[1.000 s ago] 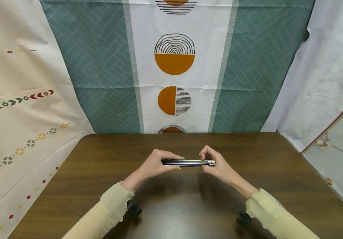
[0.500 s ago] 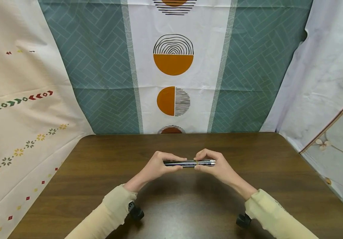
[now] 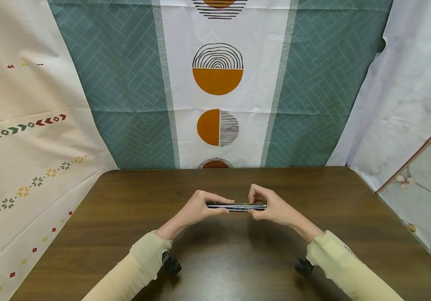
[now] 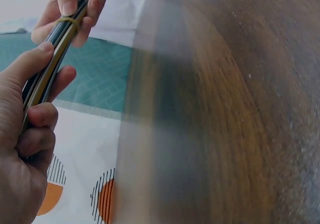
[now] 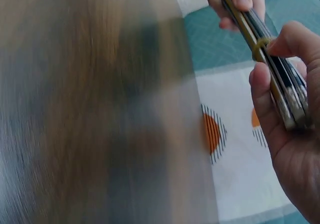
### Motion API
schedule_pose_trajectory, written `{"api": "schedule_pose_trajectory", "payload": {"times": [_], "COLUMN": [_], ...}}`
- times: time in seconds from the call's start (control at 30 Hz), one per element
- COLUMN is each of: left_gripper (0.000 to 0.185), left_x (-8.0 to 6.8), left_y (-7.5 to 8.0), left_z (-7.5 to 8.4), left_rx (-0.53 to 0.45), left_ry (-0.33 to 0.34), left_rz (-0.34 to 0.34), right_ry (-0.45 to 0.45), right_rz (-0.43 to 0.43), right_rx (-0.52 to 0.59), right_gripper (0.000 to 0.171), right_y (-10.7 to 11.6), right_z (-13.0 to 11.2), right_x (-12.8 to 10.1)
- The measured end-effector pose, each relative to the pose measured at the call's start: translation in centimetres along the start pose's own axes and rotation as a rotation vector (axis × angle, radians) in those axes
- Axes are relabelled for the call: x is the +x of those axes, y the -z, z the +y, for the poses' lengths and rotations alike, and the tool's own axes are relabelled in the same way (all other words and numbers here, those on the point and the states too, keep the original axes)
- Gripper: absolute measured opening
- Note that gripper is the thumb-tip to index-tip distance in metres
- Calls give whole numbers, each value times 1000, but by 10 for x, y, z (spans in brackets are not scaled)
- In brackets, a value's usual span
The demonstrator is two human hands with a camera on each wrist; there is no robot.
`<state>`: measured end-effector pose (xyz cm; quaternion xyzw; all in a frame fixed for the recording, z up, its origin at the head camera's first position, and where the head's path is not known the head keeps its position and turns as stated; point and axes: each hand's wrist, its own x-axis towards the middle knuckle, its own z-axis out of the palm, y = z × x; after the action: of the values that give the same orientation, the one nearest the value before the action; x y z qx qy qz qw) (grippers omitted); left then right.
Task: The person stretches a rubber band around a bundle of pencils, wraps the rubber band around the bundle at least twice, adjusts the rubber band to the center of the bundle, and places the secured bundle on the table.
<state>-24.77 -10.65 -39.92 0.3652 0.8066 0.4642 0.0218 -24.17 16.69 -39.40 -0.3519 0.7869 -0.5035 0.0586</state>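
Observation:
A bundle of dark pencils [image 3: 236, 206] is held level above the brown table [image 3: 215, 259], between both hands. My left hand [image 3: 200, 207] grips its left end, thumb on top and fingers curled underneath, as the left wrist view shows on the bundle [image 4: 42, 78]. My right hand [image 3: 268, 207] holds the right end and pinches a yellow rubber band [image 3: 244, 207] wrapped round the pencils. In the right wrist view the band [image 5: 260, 46] sits just past the fingertips, and the metal ends of the pencils [image 5: 292, 106] lie against the palm.
Patterned cloths hang behind the table [image 3: 217, 83] and at both sides. The table's far edge [image 3: 223, 168] runs a short way beyond the hands. Dark wrist-camera mounts [image 3: 171, 265] show under both sleeves.
The rubber band has slid leftward along the pencils, from near the right end toward the middle. The right hand moved left with it. The left hand has stayed put.

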Motion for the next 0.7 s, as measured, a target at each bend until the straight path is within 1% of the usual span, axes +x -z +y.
{"api": "schedule_pose_trajectory", "payload": {"times": [0.2,0.37,0.6,0.7], "left_gripper": [26,26,25,24], "left_x": [-1,0,-2,-2], "left_y": [-1,1,-1,-4], "left_z": [-2,-1,-1,-1], "left_rx": [-37,-61,-71,-95], "left_ry": [15,22,19,22], "left_rz": [3,11,28,28], "right_ry": [-14,-29,-4,-22], "right_rz": [20,48,84,87], "right_rx": [44,76,37,20], "right_gripper": [23,22,20,21], "right_y": [-8,-12,-16,-16], "right_z": [-1,-3,-4,-6], "right_x": [1,2,1,0]}}
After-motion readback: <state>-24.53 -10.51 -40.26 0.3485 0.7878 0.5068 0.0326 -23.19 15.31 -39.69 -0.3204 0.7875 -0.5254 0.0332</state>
